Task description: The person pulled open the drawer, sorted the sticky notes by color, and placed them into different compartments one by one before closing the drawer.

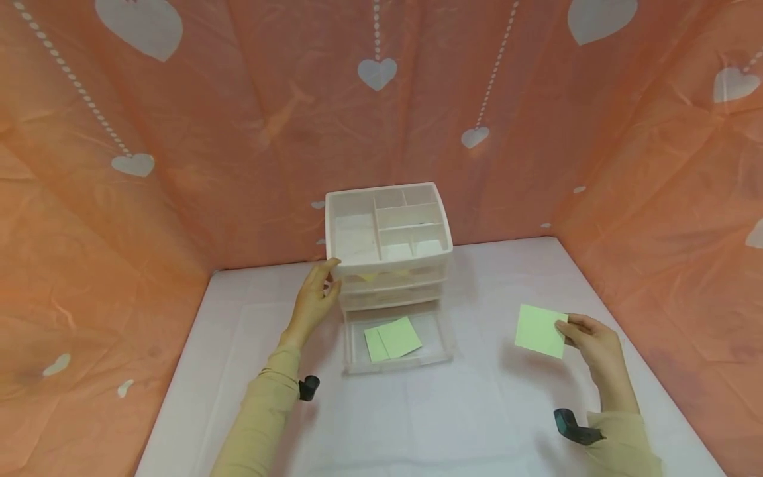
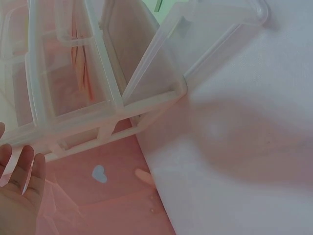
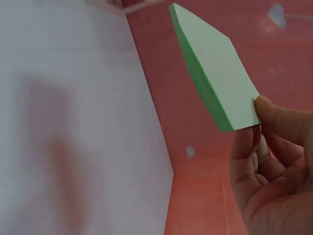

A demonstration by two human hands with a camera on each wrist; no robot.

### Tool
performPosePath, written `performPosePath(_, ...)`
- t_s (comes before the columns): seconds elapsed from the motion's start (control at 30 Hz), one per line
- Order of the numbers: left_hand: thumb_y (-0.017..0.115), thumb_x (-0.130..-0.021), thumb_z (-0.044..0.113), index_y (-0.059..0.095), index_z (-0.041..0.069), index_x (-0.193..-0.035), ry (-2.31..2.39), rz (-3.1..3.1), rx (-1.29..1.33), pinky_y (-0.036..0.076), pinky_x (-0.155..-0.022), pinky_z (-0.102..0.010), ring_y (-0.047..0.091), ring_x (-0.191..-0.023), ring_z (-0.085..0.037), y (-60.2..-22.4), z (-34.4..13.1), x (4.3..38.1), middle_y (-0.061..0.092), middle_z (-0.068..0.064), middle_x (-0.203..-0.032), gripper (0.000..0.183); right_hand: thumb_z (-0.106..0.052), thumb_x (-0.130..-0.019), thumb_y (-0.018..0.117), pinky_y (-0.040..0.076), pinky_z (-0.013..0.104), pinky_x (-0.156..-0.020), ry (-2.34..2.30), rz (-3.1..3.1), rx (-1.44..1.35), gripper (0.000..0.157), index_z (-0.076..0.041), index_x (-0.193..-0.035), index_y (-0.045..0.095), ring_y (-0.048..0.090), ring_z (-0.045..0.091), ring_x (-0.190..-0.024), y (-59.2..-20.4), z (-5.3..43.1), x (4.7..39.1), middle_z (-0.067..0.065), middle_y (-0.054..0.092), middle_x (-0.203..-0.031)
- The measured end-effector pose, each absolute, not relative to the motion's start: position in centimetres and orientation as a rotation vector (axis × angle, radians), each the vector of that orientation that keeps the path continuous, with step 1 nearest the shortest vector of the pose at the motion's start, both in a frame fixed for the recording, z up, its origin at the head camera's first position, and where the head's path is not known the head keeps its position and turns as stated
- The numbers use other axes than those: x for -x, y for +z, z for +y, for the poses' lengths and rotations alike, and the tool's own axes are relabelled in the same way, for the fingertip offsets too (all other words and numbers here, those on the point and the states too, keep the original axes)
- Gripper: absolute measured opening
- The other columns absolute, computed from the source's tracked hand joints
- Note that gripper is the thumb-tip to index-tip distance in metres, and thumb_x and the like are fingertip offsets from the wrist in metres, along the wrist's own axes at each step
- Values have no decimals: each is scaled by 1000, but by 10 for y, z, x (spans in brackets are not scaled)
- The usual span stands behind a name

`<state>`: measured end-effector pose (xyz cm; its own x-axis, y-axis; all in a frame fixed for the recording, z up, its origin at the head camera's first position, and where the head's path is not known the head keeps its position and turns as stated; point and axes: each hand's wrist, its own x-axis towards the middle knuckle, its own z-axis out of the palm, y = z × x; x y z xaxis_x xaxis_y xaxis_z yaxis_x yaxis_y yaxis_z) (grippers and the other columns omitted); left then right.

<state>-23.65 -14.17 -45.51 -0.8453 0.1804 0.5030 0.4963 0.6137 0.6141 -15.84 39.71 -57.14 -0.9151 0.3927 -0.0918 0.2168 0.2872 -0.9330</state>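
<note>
My right hand (image 1: 599,348) pinches a pad of pale green sticky notes (image 1: 540,331) by its near corner, above the table. In the right wrist view the sticky note pad (image 3: 215,73) shows its thick green edge, thumb on one face and fingers behind. A white plastic drawer organizer (image 1: 390,260) stands at the back of the table. My left hand (image 1: 312,298) touches its front left corner, the fingers fairly straight in the left wrist view. The bottom drawer (image 1: 352,366) is pulled out, with green sticky notes (image 1: 401,338) lying overlapped inside.
The organizer's top tray (image 1: 356,235) is split into several compartments. Through the closed upper drawer fronts (image 1: 393,278), something yellow shows faintly. Orange cloth (image 1: 268,165) with white hearts hangs behind and on both sides of the white table (image 1: 411,424).
</note>
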Motion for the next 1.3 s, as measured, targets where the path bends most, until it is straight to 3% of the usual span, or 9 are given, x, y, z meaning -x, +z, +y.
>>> performPosePath(0.2,60,-86,5,49,15,-125,-1083,-2432,533,51,-76,-42,56,-86,-31,-453,-141,235,53,-14,-92,41,-25,-87,65,53,21,-72,1812,-2493,435,44,5,-117,55,60,1,-73,-473,294,146,-15,63,-79)
performPosePath(0.3,60,-86,5,49,15,-124,-1075,-2428,535,51,-76,-42,56,-86,-30,-452,-141,235,53,-14,-91,41,-20,-87,64,54,21,-73,1841,-2519,388,43,9,-117,53,59,-2,-72,-459,257,150,-16,61,-77)
performPosePath(0.7,60,-87,5,48,15,-125,-1062,-2451,541,52,-77,-41,56,-86,-31,-456,-142,238,53,-14,-90,41,-9,-86,62,57,32,-73,1786,-2674,142,31,7,-112,58,66,14,-74,-487,171,190,20,67,-93)
performPosePath(0.93,59,-86,5,48,15,-125,-1078,-2459,534,51,-77,-41,57,-86,-32,-456,-142,238,53,-14,-91,42,-7,-80,65,55,33,-68,1331,-2874,-35,23,6,-99,64,66,22,-71,-502,142,200,19,70,-88)
performPosePath(1.3,59,-87,6,48,16,-126,-1077,-2448,536,52,-77,-41,57,-87,-30,-455,-141,236,53,-14,-92,42,-2,-83,55,48,28,-58,1120,-2934,-27,27,3,-107,66,54,17,-63,-506,125,201,16,69,-88)
